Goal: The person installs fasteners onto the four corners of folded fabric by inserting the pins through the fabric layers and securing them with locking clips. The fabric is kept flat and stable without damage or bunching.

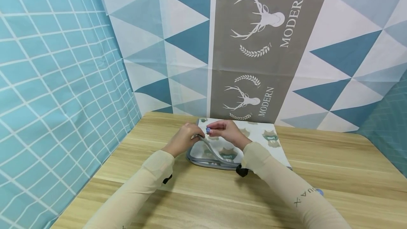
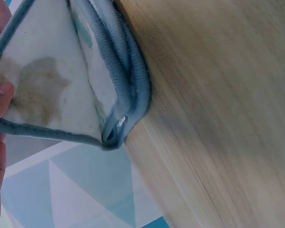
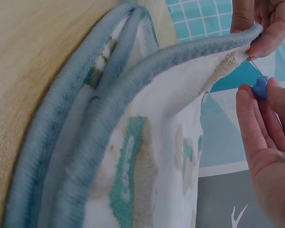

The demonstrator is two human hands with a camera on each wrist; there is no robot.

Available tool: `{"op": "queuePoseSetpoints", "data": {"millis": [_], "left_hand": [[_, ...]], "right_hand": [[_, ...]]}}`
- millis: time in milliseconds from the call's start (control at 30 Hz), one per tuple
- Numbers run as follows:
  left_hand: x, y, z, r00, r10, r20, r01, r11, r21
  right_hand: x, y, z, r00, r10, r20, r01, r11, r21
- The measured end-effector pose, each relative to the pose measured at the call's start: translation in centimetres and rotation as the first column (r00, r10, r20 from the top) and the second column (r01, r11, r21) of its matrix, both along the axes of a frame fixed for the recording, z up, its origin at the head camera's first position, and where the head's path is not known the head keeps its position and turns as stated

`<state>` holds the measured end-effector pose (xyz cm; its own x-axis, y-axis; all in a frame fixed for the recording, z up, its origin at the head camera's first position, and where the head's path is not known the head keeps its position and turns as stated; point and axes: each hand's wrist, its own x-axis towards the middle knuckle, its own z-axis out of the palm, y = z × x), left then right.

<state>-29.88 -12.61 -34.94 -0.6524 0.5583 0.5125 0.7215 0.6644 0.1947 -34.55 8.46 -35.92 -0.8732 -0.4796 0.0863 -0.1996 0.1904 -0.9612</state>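
Observation:
A folded white blanket (image 1: 267, 138) with brown and green prints and a grey-blue bound edge lies at the table's far side. My left hand (image 1: 186, 139) pinches its near left corner, which is raised above the other layers. In the left wrist view, the thumb (image 2: 2, 97) lies on the blanket's top face. My right hand (image 1: 229, 133) pinches a small blue-headed pin (image 3: 260, 87) between thumb and fingers, just right of that corner. From the blue head, a thin shaft runs toward the left fingertips at the blanket corner.
The wooden table (image 1: 203, 200) meets a patterned wall covering (image 1: 243, 45) right behind the blanket. A blue grid-patterned sheet (image 1: 57, 63) hangs at the left. Another small blue object (image 1: 319, 191) shows beside the right sleeve. Black pieces (image 1: 242, 170) sit at both wrists.

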Motion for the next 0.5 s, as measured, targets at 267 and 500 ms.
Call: {"op": "queuePoseSetpoints", "data": {"millis": [267,500], "left_hand": [[-0.03,0.09,0.04,1.0,-0.005,0.021,0.005,1.0,0.001],[-0.17,0.04,-0.17,1.0,-0.01,0.02,0.01,1.0,0.009]], "right_hand": [[0.02,0.01,-0.04,1.0,0.006,-0.029,-0.006,1.0,0.017],[-0.02,0.15,-0.15,0.998,-0.01,-0.056,0.013,0.998,0.056]]}}
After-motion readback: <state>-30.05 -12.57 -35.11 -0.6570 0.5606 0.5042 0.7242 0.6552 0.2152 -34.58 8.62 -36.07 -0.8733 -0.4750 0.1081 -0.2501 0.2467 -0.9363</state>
